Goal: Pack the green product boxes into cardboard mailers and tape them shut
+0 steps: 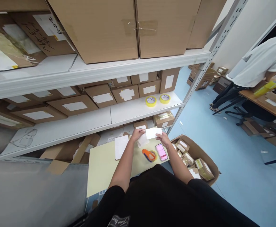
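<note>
Above the pale yellow tabletop (100,170), my right hand (163,138) pinches the right end of a small white label (152,133). My left hand (138,135) is closed at the other side, its fingers on a thin whitish sheet (143,141) that hangs beside and partly behind the label. Whether the two pieces are still joined I cannot tell. Just below lies an orange tape dispenser (149,155) with a roll of tape in it. A phone with a pink screen (161,152) rests to its right. Left of my left forearm is a stack of white paper (121,146).
A metal shelf (138,115) crosses in front, bearing cardboard boxes (126,93) and two yellow tape rolls (150,101). On the floor to the right stands a large carton (213,165) of small packed boxes. A person in white (260,63) stands by another table.
</note>
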Demonstrator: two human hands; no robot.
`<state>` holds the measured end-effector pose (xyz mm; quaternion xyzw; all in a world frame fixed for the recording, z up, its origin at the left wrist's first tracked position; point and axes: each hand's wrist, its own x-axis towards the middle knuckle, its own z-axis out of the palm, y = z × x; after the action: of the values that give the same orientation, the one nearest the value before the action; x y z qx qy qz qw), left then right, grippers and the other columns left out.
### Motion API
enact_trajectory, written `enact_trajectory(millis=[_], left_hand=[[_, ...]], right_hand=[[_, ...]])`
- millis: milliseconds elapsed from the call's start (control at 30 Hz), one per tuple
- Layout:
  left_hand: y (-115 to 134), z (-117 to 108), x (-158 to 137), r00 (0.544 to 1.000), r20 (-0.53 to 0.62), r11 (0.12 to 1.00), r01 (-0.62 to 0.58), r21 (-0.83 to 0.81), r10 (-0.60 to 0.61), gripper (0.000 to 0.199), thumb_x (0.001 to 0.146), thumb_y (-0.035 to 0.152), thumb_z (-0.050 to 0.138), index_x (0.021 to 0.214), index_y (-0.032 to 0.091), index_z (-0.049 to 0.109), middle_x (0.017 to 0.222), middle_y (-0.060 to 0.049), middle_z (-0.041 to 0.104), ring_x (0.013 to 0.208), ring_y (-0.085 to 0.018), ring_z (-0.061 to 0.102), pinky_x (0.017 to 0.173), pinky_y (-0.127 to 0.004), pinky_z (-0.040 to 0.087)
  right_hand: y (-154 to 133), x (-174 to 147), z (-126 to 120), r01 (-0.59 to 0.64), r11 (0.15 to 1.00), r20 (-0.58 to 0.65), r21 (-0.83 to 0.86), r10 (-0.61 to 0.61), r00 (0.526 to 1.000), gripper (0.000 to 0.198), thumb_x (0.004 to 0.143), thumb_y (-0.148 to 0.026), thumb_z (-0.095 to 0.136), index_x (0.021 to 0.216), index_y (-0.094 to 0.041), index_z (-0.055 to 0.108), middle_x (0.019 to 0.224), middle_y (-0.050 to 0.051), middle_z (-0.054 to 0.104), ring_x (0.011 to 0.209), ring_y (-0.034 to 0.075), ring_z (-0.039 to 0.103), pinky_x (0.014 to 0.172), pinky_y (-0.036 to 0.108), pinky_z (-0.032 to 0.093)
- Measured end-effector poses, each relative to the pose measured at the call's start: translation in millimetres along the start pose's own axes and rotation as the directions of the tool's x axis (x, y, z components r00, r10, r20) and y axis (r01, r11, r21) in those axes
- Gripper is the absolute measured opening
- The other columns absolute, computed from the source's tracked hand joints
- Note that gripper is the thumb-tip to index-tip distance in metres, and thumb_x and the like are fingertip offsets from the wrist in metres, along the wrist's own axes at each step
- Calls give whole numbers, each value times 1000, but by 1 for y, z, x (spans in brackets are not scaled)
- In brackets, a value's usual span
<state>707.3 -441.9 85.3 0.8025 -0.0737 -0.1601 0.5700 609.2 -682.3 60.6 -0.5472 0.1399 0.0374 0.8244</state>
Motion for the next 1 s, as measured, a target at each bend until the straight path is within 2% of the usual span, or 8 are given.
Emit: enact_trajectory(millis=[100, 200, 300, 433, 567, 700, 833, 1000], left_hand=[[-7, 14, -5, 996, -86, 999, 23, 23, -21, 61, 64, 41, 91, 118, 15, 79, 123, -17, 76, 113, -31, 70, 100, -41, 52], [-16, 8, -23, 988, -139, 994, 59, -87, -71, 60, 74, 55, 84, 119, 15, 78, 118, -17, 77, 109, -28, 71, 99, -40, 53], [-18, -12, -50, 996, -13, 966, 77, -249, -83, 62, 84, 69, 69, 107, 13, 81, 102, -15, 80, 95, -26, 73, 90, -38, 56], [-17, -36, -89, 989, 134, 962, 98, -254, -66, 49, 68, 56, 89, 92, 14, 83, 89, -9, 80, 87, -26, 73, 78, -33, 55], [-28, -45, -120, 977, -96, 935, 149, -321, -189, 42, 59, 47, 94, 81, 13, 81, 80, -8, 79, 77, -24, 72, 71, -31, 55], [-40, -42, -143, 865, -369, 832, 93, -547, -339, 48, 59, 47, 94, 89, 14, 81, 88, -10, 80, 75, -21, 73, 68, -30, 55], [-44, -36, -156, 788, -466, 784, 33, -621, -402, 52, 63, 50, 92, 97, 13, 79, 96, -12, 81, 81, -21, 74, 71, -31, 57], [-43, -30, -158, 771, -509, 815, 23, -579, -383, 56, 70, 55, 87, 104, 11, 78, 103, -13, 81, 86, -22, 75, 75, -31, 58]], right_hand=[[-9, -2, 18, 11, 997, 80, -78, -4, 997, 39, 57, -34, 93, 87, -19, 73, 78, 2, 76, 69, 17, 69, 64, 28, 56], [-22, -4, 29, 59, 983, 152, -172, -33, 988, 29, 58, -31, 90, 78, -18, 73, 70, 0, 73, 65, 15, 64, 64, 28, 53], [-33, -2, 42, 103, 964, 212, -245, -50, 976, 33, 57, -25, 86, 88, -19, 76, 74, -2, 73, 65, 14, 61, 64, 27, 50], [-32, 4, 78, 142, 946, 289, -293, -53, 956, 41, 59, -24, 83, 98, -21, 74, 78, -3, 72, 66, 15, 61, 62, 26, 47], [-14, 5, 122, 100, 966, 333, -238, -16, 943, 47, 64, -34, 85, 107, -22, 71, 80, -1, 73, 73, 17, 66, 68, 29, 51], [11, -9, 146, 8, 949, 267, -316, 80, 960, 33, 71, -42, 82, 96, -21, 72, 88, 3, 75, 72, 16, 67, 68, 29, 50], [36, -32, 153, -33, 924, 362, -380, 181, 914, 28, 73, -45, 80, 86, -21, 73, 82, 3, 76, 71, 16, 67, 66, 27, 49], [52, -51, 160, 0, 941, 360, -338, 129, 924, 25, 77, -45, 76, 84, -22, 72, 80, 2, 75, 67, 15, 65, 66, 28, 49]])
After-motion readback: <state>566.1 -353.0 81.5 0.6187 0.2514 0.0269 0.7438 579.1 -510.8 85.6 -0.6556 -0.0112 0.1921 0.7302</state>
